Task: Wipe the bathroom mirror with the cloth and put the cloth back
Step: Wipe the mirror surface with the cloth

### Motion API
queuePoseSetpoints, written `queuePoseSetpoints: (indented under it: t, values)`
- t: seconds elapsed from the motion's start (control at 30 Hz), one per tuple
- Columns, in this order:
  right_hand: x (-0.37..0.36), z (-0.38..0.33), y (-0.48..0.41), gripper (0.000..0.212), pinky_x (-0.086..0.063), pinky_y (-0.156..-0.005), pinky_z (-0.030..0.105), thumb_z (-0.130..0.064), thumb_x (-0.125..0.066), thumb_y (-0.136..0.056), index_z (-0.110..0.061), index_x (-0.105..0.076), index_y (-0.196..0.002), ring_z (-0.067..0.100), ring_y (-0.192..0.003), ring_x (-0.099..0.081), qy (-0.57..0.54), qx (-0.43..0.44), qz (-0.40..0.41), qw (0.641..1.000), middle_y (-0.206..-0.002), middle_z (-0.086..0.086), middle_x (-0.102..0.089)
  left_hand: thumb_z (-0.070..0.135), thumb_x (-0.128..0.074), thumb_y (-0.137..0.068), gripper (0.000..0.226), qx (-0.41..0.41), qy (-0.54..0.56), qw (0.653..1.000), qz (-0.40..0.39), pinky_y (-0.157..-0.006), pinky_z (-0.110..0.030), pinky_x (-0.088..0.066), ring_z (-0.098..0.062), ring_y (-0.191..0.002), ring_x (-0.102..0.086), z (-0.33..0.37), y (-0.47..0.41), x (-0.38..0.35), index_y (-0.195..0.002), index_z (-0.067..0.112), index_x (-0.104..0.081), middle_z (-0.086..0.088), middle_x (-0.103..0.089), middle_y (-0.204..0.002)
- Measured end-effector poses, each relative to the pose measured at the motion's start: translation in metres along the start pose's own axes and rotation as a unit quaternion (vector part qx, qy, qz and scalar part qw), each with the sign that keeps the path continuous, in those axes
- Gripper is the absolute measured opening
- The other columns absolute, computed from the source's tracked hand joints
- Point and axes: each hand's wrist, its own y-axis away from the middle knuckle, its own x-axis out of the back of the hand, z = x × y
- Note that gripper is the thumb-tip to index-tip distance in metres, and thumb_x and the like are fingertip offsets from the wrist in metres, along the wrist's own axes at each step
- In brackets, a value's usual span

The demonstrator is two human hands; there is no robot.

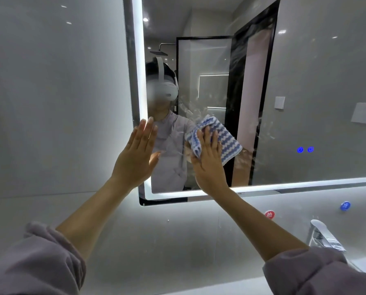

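Against the mirror [316,81], near its lit left edge, the left hand [137,155] lies flat, holding nothing; the right hand [208,161], fingers straight, presses one striped cloth [224,141] to it, wide glass free rightward.

A glossy grey tiled wall [50,103] fills the left and runs along the far side, catching small bright specks of ceiling light high on the left. On its lower right part sit a round red sticker [269,214] and, further right, a round blue sticker [345,205]. Nearer, at the right, a chrome faucet [324,237] rises above the white table [220,290].
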Motion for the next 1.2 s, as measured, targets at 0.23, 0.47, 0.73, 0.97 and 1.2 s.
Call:
queuePoseSetpoints:
  t: [0.23,0.47,0.73,0.97,1.2]
  values:
    - [-0.004,0.026,0.006,0.059,0.011,-0.120,0.035,-0.049,-0.013,-0.101,-0.022,-0.007,-0.153,0.016,-0.148,0.012,0.152,0.097,-0.024,0.983,-0.160,-0.002,0.004,0.044,-0.023,-0.101,0.065,0.007,0.009,1.000,0.020,-0.121,-0.043,-0.014,-0.032,-0.149,-0.006,0.003,0.000,-0.005,-0.151,0.003,-0.016,-0.016,-0.011,-0.160]
    - [0.002,0.035,-0.015,0.043,0.001,-0.122,0.041,-0.034,-0.034,-0.101,-0.022,-0.038,-0.142,0.023,-0.148,-0.006,0.192,0.139,0.062,0.969,-0.158,0.001,-0.013,0.041,-0.022,-0.101,0.064,0.024,0.028,0.999,0.029,-0.120,-0.046,-0.016,-0.034,-0.148,-0.007,0.008,0.001,-0.004,-0.151,0.003,-0.015,-0.017,-0.011,-0.160]
    - [-0.008,0.039,-0.022,0.064,0.008,-0.121,0.040,-0.042,-0.030,-0.100,-0.016,-0.004,-0.152,0.015,-0.148,0.011,0.232,0.125,0.114,0.958,-0.158,0.003,-0.006,0.039,-0.022,-0.101,0.062,0.022,0.035,0.998,0.041,-0.121,-0.046,-0.014,-0.034,-0.148,-0.006,0.009,0.001,-0.004,-0.151,0.004,-0.011,-0.017,-0.011,-0.160]
    - [-0.010,0.040,-0.020,0.060,0.005,-0.121,0.041,-0.044,-0.026,-0.102,-0.012,-0.018,-0.152,0.020,-0.147,0.000,0.244,0.138,0.102,0.954,-0.159,0.007,-0.013,0.034,-0.026,-0.101,0.061,0.030,0.039,0.998,0.041,-0.122,-0.044,-0.009,-0.033,-0.149,-0.002,0.012,0.001,-0.005,-0.151,0.006,-0.006,-0.016,-0.008,-0.160]
    - [-0.029,0.048,0.012,0.065,0.005,-0.121,0.045,-0.046,-0.026,-0.101,-0.021,0.001,-0.154,0.023,-0.150,0.005,0.240,0.159,0.057,0.956,-0.161,-0.001,0.002,0.032,-0.029,-0.100,0.062,0.031,0.040,0.997,0.057,-0.122,-0.040,-0.003,-0.032,-0.149,-0.001,0.012,0.001,-0.006,-0.151,0.004,-0.009,-0.017,-0.008,-0.160]
